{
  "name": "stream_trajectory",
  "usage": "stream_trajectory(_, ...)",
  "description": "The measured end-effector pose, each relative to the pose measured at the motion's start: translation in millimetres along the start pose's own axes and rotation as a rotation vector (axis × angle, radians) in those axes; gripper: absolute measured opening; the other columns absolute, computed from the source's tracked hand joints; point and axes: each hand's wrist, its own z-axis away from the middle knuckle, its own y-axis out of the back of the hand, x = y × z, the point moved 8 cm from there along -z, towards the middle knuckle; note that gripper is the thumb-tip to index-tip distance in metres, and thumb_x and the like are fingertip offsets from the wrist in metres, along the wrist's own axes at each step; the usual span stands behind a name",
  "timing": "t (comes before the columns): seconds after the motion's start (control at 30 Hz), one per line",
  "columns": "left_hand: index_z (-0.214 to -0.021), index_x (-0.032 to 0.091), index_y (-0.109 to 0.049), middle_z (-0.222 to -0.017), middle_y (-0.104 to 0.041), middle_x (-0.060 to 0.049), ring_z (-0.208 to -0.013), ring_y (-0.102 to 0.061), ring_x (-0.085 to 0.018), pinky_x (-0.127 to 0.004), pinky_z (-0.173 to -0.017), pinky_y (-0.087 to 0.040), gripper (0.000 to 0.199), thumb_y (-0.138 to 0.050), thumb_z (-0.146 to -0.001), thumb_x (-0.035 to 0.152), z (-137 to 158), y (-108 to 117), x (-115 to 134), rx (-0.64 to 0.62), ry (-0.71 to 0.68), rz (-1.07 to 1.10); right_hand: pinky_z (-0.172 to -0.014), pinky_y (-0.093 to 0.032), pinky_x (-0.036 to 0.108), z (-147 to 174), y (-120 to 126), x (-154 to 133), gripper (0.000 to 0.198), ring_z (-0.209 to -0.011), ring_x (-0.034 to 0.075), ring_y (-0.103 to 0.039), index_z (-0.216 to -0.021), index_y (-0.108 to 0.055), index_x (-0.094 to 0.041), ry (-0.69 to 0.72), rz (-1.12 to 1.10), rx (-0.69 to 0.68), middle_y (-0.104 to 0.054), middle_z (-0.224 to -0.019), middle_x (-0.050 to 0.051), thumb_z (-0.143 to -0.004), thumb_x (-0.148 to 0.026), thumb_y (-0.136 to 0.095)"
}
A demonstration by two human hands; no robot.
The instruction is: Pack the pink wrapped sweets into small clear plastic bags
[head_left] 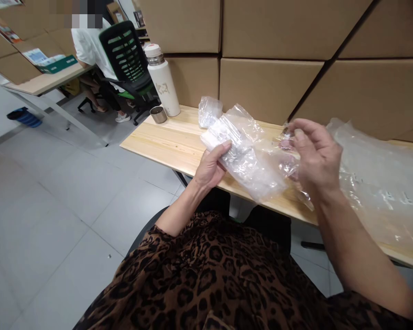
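Note:
My left hand [211, 166] grips a bundle of clear plastic bags [248, 169], its thumb pressed on top, held just above the front edge of the wooden table [158, 140]. To the right, my right hand [315, 149] is raised with its fingers pinched together, near some small clear packets with pinkish contents [287, 160]. What sits between its fingertips is too small to make out. Behind the bundle, another crumpled clear plastic bag [209, 111] lies on the table.
A white thermos [165, 85] and a metal cup [158, 114] stand at the table's left end. Large clear plastic bags [378, 183] cover its right side. Stacked cardboard boxes [268, 87] line the back. A person in white [96, 48] sits on an office chair [125, 59] at another desk.

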Motion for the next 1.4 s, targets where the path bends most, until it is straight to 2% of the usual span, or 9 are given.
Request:
stream_trajectory(0.1, -0.1, 0.016, -0.079, -0.102, -0.085, -0.005, -0.13, -0.077, -0.028, -0.047, -0.125, -0.053, 0.015, -0.083, -0.086, 0.018, -7, -2, -1, -0.043, 0.123, 0.033, -0.113, -0.061, 0.063, -1, -5, 26, 0.062, -0.12, 0.032, -0.076, -0.149, -0.07, -0.031, -0.071, -0.039, -0.136, -0.078, -0.134, 0.012, -0.094, -0.056, -0.085)
stream_trajectory(0.23, -0.095, 0.015, -0.079, -0.094, -0.084, -0.006, -0.117, -0.081, -0.027, -0.046, -0.121, -0.055, 0.017, -0.088, -0.08, 0.016, -19, 3, -11, -0.057, 0.226, -0.033, -0.126, -0.049, 0.072, 15, -25, 6, 0.095, -0.155, 0.039, -0.057, -0.171, -0.047, -0.042, 0.253, 0.112, -0.257, -0.055, -0.172, 0.01, -0.089, -0.067, -0.087)
stream_trajectory(0.37, -0.09, 0.013, -0.079, -0.086, -0.082, -0.005, -0.087, -0.078, -0.018, -0.037, -0.106, -0.059, 0.018, -0.091, -0.076, 0.015, -24, 2, -17, -0.095, 0.262, -0.148, -0.136, -0.039, 0.068, 31, -41, -36, 0.039, -0.165, 0.036, -0.048, -0.145, -0.075, -0.043, 0.607, 0.201, -0.426, -0.065, -0.165, 0.002, -0.107, -0.054, -0.07)
stream_trajectory(0.47, -0.088, 0.013, -0.079, -0.086, -0.082, -0.005, -0.081, -0.074, -0.015, -0.032, -0.097, -0.059, 0.017, -0.091, -0.076, 0.014, -20, -3, -17, -0.13, 0.262, -0.211, -0.133, -0.044, 0.064, 33, -46, -45, 0.024, -0.16, 0.032, -0.055, -0.128, -0.083, -0.04, 0.65, 0.119, -0.556, -0.079, -0.144, 0.002, -0.112, -0.045, -0.066)
stream_trajectory(0.6, -0.084, 0.013, -0.08, -0.086, -0.082, -0.005, -0.081, -0.075, -0.014, -0.033, -0.099, -0.058, 0.013, -0.09, -0.076, 0.013, -14, -7, -21, -0.172, 0.256, -0.254, -0.124, -0.054, 0.058, 29, -49, -45, 0.019, -0.126, 0.028, -0.077, -0.119, -0.085, -0.039, 0.577, -0.046, -0.604, -0.086, -0.116, 0.0, -0.109, -0.048, -0.072)
stream_trajectory(0.73, -0.083, 0.012, -0.082, -0.088, -0.084, -0.008, -0.085, -0.078, -0.017, -0.04, -0.11, -0.058, 0.007, -0.088, -0.079, 0.01, -15, -8, -34, -0.195, 0.296, -0.269, -0.107, -0.062, 0.056, 23, -51, -40, 0.037, -0.109, 0.03, -0.079, -0.091, -0.083, -0.033, 0.371, -0.063, -0.517, -0.082, -0.089, 0.003, -0.101, -0.068, -0.076)
stream_trajectory(1.03, -0.117, 0.018, -0.082, -0.123, -0.087, -0.007, -0.14, -0.074, -0.028, -0.045, -0.125, -0.055, 0.03, -0.089, -0.088, 0.022, -34, 12, 3, 0.118, -0.007, -0.02, -0.106, -0.066, 0.056, 23, -26, 9, 0.077, -0.128, 0.032, -0.074, -0.142, -0.068, -0.034, 0.048, -0.091, -0.092, -0.075, -0.141, 0.011, -0.084, -0.082, -0.085)
stream_trajectory(1.23, -0.134, 0.029, -0.078, -0.143, -0.081, 0.001, -0.156, -0.062, -0.024, -0.043, -0.124, -0.054, 0.037, -0.083, -0.097, 0.026, -19, 1, 8, 0.141, -0.241, 0.03, -0.087, -0.072, 0.049, 57, -70, 10, 0.045, -0.099, 0.025, -0.081, -0.108, -0.069, -0.03, -0.303, -0.566, -0.217, -0.081, -0.11, 0.004, -0.099, -0.074, -0.074)
stream_trajectory(1.4, -0.122, 0.025, -0.08, -0.136, -0.082, 0.0, -0.154, -0.063, -0.022, -0.042, -0.129, -0.05, 0.024, -0.08, -0.099, 0.019, -3, -14, 5, 0.117, -0.372, -0.072, -0.056, -0.059, 0.028, 60, -70, -10, 0.044, -0.054, 0.013, -0.065, -0.088, -0.068, -0.023, -0.374, -0.527, 0.091, -0.07, -0.07, -0.004, -0.077, -0.051, -0.101)
